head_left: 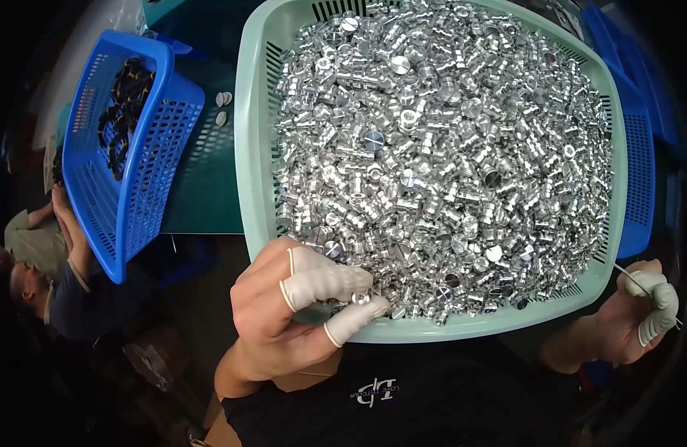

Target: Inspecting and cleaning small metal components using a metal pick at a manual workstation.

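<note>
As our right hand (628,322) clasps a thin tool (631,276) at four o'clock, our left hand (284,309), at seven, pinches a fitting (361,298) we judge light, rigid, slippery, best side-gripped.

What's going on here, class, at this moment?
A person's left hand, with white finger covers, pinches a small metal part at the near edge of a green basket heaped with metal parts. The right hand, outside that basket, holds a thin metal rod. A blue basket is farther left.
</note>
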Demonstrator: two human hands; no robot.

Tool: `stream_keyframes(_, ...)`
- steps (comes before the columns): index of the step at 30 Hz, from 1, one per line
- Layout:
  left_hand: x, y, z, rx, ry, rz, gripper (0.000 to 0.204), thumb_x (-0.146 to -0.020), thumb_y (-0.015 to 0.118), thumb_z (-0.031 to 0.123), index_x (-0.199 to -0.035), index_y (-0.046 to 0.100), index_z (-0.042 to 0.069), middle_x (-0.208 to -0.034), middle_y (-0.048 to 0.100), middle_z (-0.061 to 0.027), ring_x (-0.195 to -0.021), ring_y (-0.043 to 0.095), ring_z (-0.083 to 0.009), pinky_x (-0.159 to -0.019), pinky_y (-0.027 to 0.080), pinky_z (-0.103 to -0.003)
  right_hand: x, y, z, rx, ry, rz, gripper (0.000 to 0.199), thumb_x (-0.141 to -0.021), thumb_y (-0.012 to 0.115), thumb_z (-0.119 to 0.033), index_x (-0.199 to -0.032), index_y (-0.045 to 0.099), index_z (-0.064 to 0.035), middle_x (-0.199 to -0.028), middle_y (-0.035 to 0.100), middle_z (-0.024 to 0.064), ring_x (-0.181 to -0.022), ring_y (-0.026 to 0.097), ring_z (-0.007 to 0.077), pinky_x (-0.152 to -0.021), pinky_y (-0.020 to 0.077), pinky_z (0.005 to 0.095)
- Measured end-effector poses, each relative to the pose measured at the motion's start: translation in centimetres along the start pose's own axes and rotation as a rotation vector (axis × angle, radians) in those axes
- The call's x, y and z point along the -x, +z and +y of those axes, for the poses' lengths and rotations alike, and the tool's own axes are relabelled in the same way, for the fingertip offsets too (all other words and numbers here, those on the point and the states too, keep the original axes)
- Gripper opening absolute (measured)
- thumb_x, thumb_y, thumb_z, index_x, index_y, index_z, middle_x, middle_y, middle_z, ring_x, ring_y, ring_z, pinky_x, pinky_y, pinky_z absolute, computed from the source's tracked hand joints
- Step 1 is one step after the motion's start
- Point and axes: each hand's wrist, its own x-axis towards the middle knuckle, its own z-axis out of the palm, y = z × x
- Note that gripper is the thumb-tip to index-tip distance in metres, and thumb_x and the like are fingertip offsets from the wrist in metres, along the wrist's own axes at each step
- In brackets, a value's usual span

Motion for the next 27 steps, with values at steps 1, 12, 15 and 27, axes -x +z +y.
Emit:
stream_keyframes(1,0.0,-0.1,-0.1,0.009,-0.006,-0.002,0.025,-0.062,0.085,0.004,-0.081,0.069,0.002,-0.074,0.07,-0.0073,-0.059,0.062,-0.0159,-0.055,0.041,-0.026,-0.5,0.3,-0.3,-0.102,0.005,-0.073,0.041,-0.105,0.026,-0.026,-0.118,0.055,0.0002,-0.073,0.058,0.0159,-0.062,0.041,0.0168,-0.052,0.0324,0.0265)
stream_keyframes(12,0.1,-0.6,-1.9,-0.062,0.119,-0.104,0.024,-0.06,0.081,0.001,-0.08,0.068,0.004,-0.068,0.067,-0.0046,-0.057,0.057,-0.0147,-0.051,0.039,-0.026,-1.0,5.3,-1.2,-0.325,0.032,-0.15,0.032,-0.101,0.032,-0.016,-0.101,0.056,0.0049,-0.062,0.05,0.0137,-0.057,0.033,0.0138,-0.057,0.0287,0.0285)
stream_keyframes(15,0.0,-0.5,-1.6,-0.066,0.107,-0.097,0.024,-0.06,0.081,0.001,-0.081,0.068,0.004,-0.068,0.067,-0.004,-0.056,0.057,-0.0148,-0.052,0.038,-0.026,-0.7,5.2,-1.0,-0.204,0.005,-0.107,0.032,-0.101,0.032,-0.017,-0.101,0.056,0.0037,-0.062,0.05,0.0133,-0.057,0.035,0.014,-0.055,0.0294,0.0285)
stream_keyframes(27,0.0,-0.3,-1.5,-0.116,0.068,-0.112,0.023,-0.059,0.08,0.002,-0.078,0.067,0.007,-0.065,0.065,-0.0016,-0.054,0.055,-0.0142,-0.053,0.036,-0.027,-0.9,4.4,-0.3,-0.131,0.058,-0.204,0.039,-0.104,0.028,-0.027,-0.11,0.056,0.0001,-0.058,0.052,0.0123,-0.049,0.035,0.014,-0.047,0.0305,0.0258)
